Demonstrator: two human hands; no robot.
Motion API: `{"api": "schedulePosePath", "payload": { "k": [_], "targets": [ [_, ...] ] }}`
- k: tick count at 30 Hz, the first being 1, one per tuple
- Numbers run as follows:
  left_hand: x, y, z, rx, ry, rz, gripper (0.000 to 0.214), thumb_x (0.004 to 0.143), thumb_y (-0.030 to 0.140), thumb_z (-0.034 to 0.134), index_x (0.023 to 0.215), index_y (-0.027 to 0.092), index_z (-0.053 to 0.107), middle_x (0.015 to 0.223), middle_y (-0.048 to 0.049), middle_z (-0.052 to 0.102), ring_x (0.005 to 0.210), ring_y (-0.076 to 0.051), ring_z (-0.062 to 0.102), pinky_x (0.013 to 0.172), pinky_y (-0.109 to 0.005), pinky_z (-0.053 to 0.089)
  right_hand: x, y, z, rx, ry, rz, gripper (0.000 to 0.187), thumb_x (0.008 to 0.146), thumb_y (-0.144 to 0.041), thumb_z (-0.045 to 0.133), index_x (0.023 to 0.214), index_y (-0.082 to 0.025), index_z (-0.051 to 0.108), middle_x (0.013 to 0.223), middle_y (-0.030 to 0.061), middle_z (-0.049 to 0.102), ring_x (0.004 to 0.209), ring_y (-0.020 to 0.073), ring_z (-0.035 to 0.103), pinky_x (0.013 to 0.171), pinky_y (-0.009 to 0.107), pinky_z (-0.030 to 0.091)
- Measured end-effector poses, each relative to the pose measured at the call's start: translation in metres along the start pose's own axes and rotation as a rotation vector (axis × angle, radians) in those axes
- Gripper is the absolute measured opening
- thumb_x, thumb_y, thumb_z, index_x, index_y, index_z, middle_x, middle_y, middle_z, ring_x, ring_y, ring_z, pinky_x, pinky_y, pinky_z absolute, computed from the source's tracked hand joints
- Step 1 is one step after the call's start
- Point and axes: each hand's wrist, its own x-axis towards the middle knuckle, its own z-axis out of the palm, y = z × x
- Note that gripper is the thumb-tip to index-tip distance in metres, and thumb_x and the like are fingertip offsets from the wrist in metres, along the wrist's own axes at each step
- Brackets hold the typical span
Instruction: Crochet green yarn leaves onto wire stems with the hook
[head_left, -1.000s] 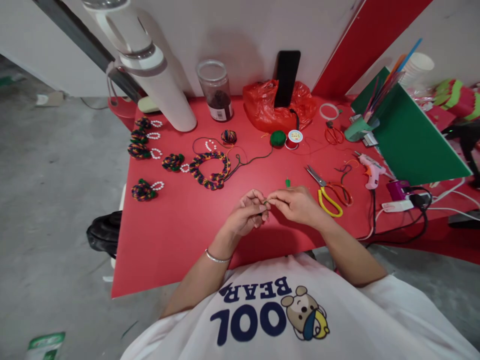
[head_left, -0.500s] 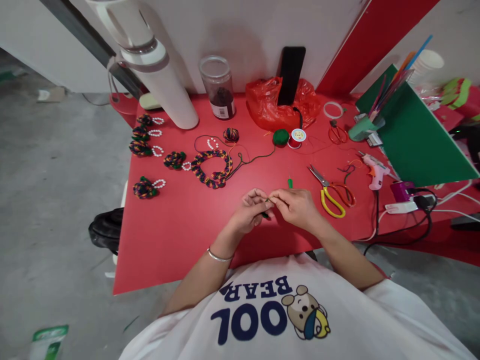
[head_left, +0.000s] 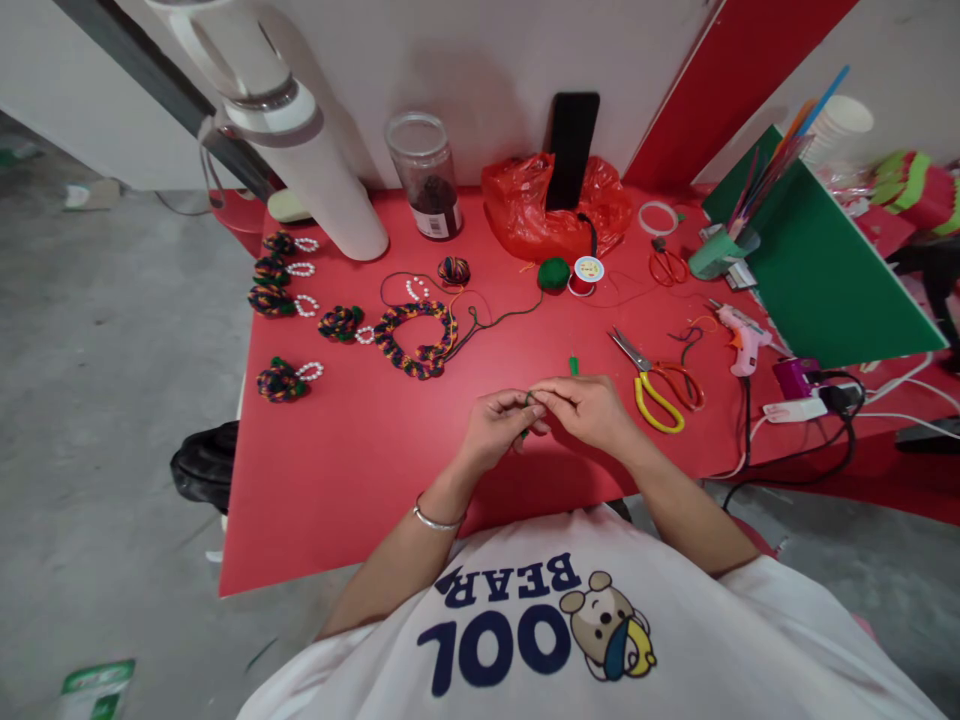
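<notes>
Near the table's front edge my two hands meet over a small piece of dark green yarn (head_left: 528, 398), mostly hidden by the fingers. My left hand (head_left: 495, 430) is closed on it, and a bit of green shows below its fingertips. My right hand (head_left: 589, 412) pinches the same yarn from the right, its fingertips touching the left hand's. Just beyond lies a small green-handled tool (head_left: 574, 366). Large scissors (head_left: 649, 378) with one yellow and one orange handle rest to the right. A multicoloured braided yarn loop (head_left: 415, 340) lies to the left.
Several yarn bundles with bead loops (head_left: 281, 381) line the left side. Behind are a white flask (head_left: 315, 170), a jar (head_left: 427, 180), a red bag (head_left: 517, 215) with a phone (head_left: 573, 150), and a green yarn ball (head_left: 554, 274). A pink glue gun (head_left: 745, 340) with cords lies right.
The fingers have shifted slightly around the yarn, and more green shows between the fingertips. The whole view has moved a little, so the table's things appear slightly further left.
</notes>
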Motion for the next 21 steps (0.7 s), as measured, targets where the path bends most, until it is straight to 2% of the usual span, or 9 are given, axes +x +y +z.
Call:
{"api": "schedulePosePath", "payload": {
  "k": [6, 10, 13, 16, 21],
  "targets": [
    [0.0012, -0.0046, -0.0005, -0.054, 0.023, 0.009, 0.044, 0.070, 0.053, 0.086, 0.077, 0.012, 0.070, 0.063, -0.0085, 0.075, 0.032, -0.007, 0.047, 0.033, -0.020, 0.035, 0.0006, 0.0024, 0.0035, -0.040, 0.043, -0.063, 0.021, 0.099, -0.025, 0.058, 0.098, -0.026, 0.079, 0.091, 0.0014, 0.083, 0.079, 0.0158, 0.076, 0.075, 0.026, 0.052],
    [0.0004, -0.0061, 0.0010, -0.117, 0.041, 0.037, 0.040, 0.071, 0.049, 0.086, 0.073, 0.013, 0.069, 0.060, -0.0070, 0.074, 0.032, -0.006, 0.043, 0.034, -0.020, 0.031, -0.0012, 0.0024, 0.0066, -0.177, 0.091, -0.160, 0.024, 0.097, -0.022, 0.056, 0.091, -0.024, 0.079, 0.086, 0.0022, 0.083, 0.074, 0.0169, 0.075, 0.073, 0.028, 0.051],
    [0.0002, -0.0065, 0.0017, -0.140, 0.000, 0.041, 0.038, 0.072, 0.047, 0.086, 0.073, 0.013, 0.069, 0.058, -0.0065, 0.072, 0.033, -0.006, 0.044, 0.034, -0.020, 0.030, -0.0009, 0.0022, 0.0078, -0.203, 0.133, -0.173, 0.025, 0.097, -0.021, 0.056, 0.086, -0.024, 0.078, 0.084, 0.0018, 0.083, 0.073, 0.0170, 0.075, 0.071, 0.027, 0.050],
    [0.0010, -0.0064, 0.0018, -0.142, -0.016, 0.045, 0.037, 0.072, 0.047, 0.086, 0.075, 0.013, 0.070, 0.058, -0.0067, 0.072, 0.036, -0.008, 0.049, 0.035, -0.019, 0.033, 0.0002, 0.0012, 0.0081, -0.180, 0.156, -0.132, 0.024, 0.097, -0.021, 0.056, 0.088, -0.023, 0.078, 0.083, 0.0018, 0.082, 0.072, 0.0166, 0.075, 0.070, 0.027, 0.050],
    [0.0020, -0.0048, 0.0030, -0.189, 0.054, 0.024, 0.041, 0.068, 0.050, 0.087, 0.073, 0.014, 0.068, 0.057, -0.0060, 0.071, 0.042, -0.012, 0.060, 0.035, -0.018, 0.036, -0.0001, -0.0004, 0.0066, -0.210, 0.104, -0.142, 0.023, 0.097, -0.021, 0.056, 0.088, -0.025, 0.078, 0.086, 0.0019, 0.083, 0.076, 0.0170, 0.076, 0.073, 0.027, 0.051]
  ]
}}
